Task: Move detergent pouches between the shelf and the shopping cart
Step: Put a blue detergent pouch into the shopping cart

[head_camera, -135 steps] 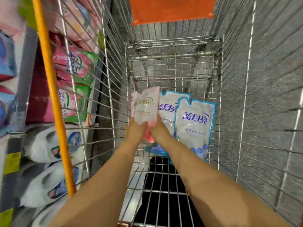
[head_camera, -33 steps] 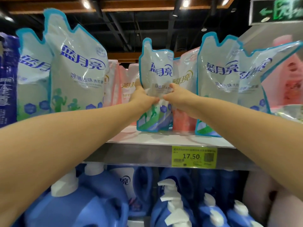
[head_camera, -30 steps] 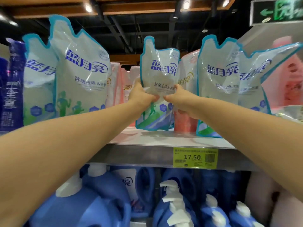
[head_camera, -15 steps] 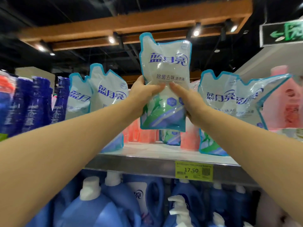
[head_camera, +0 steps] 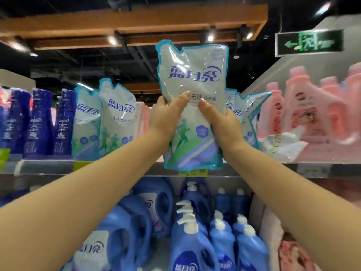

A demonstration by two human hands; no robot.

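I hold a white detergent pouch (head_camera: 193,75) with a teal border and blue lettering up in front of the shelf (head_camera: 48,166), clear of the shelf board. My left hand (head_camera: 166,116) grips its left side with the thumb across the front. My right hand (head_camera: 222,124) grips its right side the same way. More of the same pouches (head_camera: 115,118) stand on the shelf to the left, and others (head_camera: 246,106) stand behind my right hand. The shopping cart is out of view.
Dark blue bottles (head_camera: 39,122) stand at the shelf's left end and pink bottles (head_camera: 304,108) at the right. A crumpled white pouch (head_camera: 281,143) lies before the pink bottles. Blue pump bottles (head_camera: 191,231) and jugs fill the shelf below. A yellow price tag (head_camera: 192,173) peeks out under the held pouch.
Both hands have lifted the pouch off the shelf and brought it up and toward me. The view has pulled back, so more of the shelf shows.
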